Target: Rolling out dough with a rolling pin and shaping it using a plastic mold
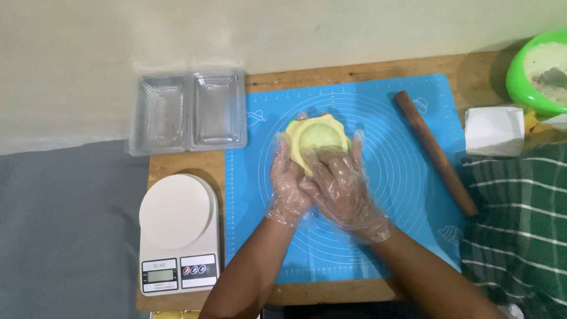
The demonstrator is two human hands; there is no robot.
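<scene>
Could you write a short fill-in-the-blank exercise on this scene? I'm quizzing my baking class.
1. Both gloved hands, left hand and right hand, hold a yellow ____ with a green centre.
2. The dough is over a ____ mat.
3. The wooden ____ lies to the right of the hands.
4. The kitchen scale lies ____ of the mat.

Answers: dough; blue; rolling pin; left

yellow dough [316, 139], blue mat [401, 118], green bowl [520, 77], green-striped cloth [520, 212]
</scene>
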